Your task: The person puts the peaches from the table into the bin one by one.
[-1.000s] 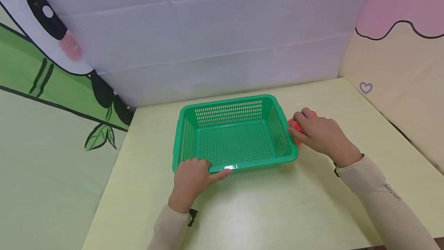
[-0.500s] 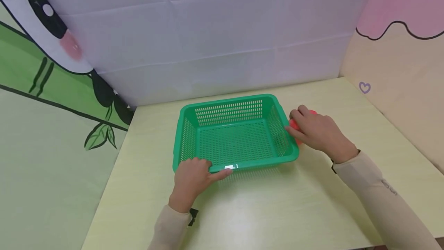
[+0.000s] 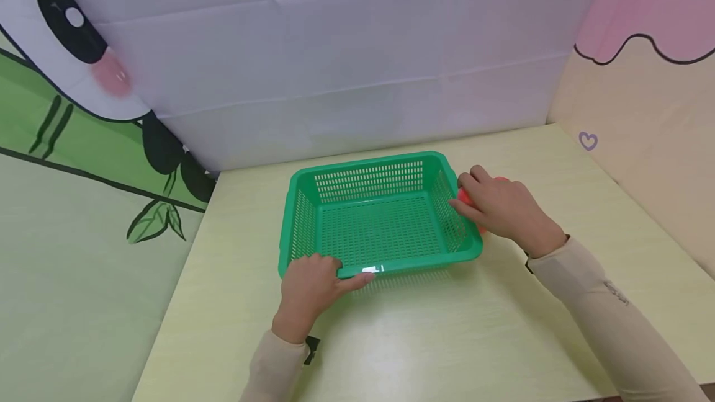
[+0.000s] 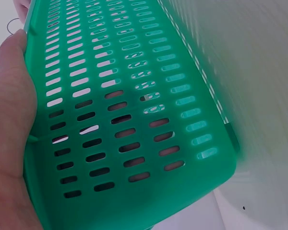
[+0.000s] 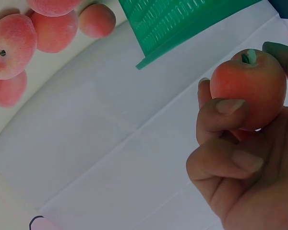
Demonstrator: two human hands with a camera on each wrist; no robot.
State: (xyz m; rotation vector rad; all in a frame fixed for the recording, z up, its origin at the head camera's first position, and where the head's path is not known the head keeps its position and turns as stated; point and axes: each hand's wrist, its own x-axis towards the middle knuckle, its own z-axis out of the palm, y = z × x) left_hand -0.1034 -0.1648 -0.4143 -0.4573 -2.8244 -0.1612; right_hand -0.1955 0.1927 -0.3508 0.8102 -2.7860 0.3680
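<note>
A green plastic basket (image 3: 380, 228) with slotted walls sits on the table, and no fruit shows inside it. My left hand (image 3: 308, 284) grips its front rim near the left corner, fingers over the inside and thumb along the outside. In the left wrist view, the thumb side of that hand (image 4: 9, 115) lies against the basket's slotted wall (image 4: 110, 120). My right hand (image 3: 499, 206) is at the right rim, holding a red apple (image 5: 249, 88) between thumb and curled fingers. The apple has a stem and a small leaf on top.
Several more apples (image 5: 12, 45) lie on the table to the basket's right, mostly hidden by my right hand in the head view. A pale cloth wall (image 3: 357, 79) stands behind the table (image 3: 391, 340), with printed cloth (image 3: 642, 129) along the right side.
My right hand has shifted left and slightly up with the apple, from beside the basket to its right rim. The left hand and the basket have stayed in place.
</note>
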